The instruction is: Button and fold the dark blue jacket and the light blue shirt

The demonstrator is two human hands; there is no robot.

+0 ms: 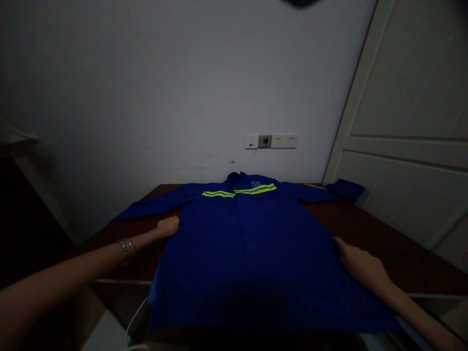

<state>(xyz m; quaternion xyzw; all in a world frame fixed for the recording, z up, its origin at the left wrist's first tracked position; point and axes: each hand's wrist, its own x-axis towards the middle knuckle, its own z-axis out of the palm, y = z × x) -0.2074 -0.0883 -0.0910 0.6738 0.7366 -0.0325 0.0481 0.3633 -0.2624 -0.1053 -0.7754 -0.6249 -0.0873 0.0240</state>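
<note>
Centre: jacket (263, 239), matt cloth, faintly creased; chest bands (256, 189) smooth. Beneath: tabletop (380, 229), dark wood look, smooth. Upper centre: wall (183, 97), matt, scuffed low down. Right of centre: socket panel (284, 141), smooth plastic. Lower left: bracelet (124, 247), shiny metal.

Head camera faces a wall (175, 87), seemingly near.

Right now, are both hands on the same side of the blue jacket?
No, the left hand grips the blue jacket at one side and the right hand at the opposite side.
</note>
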